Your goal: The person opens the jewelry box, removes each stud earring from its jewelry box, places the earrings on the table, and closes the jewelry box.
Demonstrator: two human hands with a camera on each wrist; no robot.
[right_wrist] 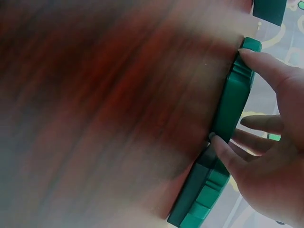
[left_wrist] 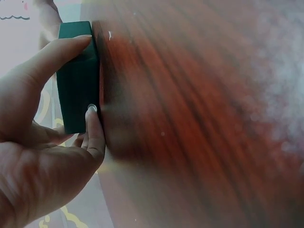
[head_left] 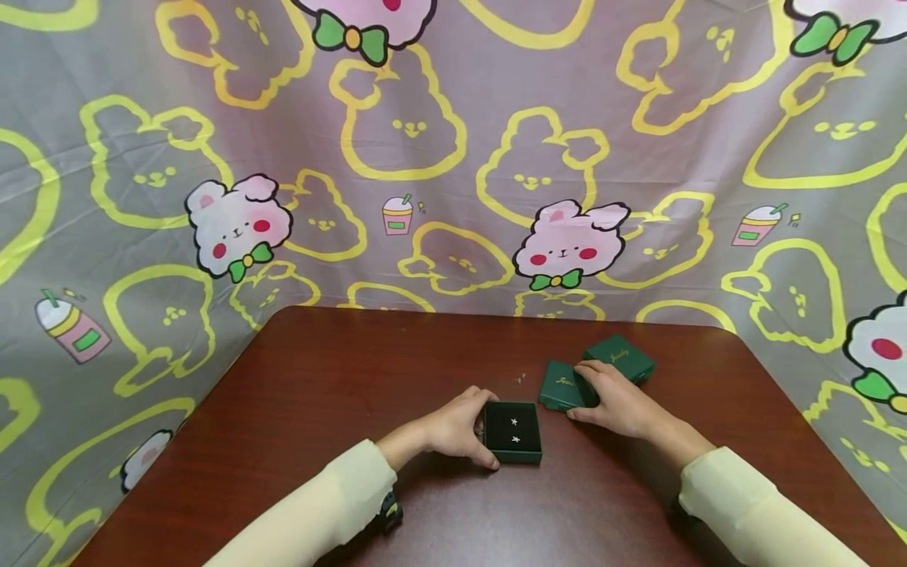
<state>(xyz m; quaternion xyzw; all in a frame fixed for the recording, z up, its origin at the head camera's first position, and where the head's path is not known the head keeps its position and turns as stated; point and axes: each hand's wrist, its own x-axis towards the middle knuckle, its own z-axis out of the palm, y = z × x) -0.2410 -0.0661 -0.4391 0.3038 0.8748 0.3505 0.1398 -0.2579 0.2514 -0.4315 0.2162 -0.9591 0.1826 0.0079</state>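
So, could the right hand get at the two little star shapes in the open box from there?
Probably yes, once the right hand lets go of the green lid: the open box is close by, nothing covers the star shapes, and the left hand grips only the sides.

The black-lined box point(head_left: 519, 457) is green, the table point(head_left: 397, 354) reddish-brown, the backdrop point(head_left: 489, 102) grey with yellow cartoon outlines.

two studs point(head_left: 515, 431) in open box point(head_left: 516, 457) on table point(head_left: 319, 370); near cover point(head_left: 558, 384) rightward, far cover point(head_left: 618, 357) behind, farther right
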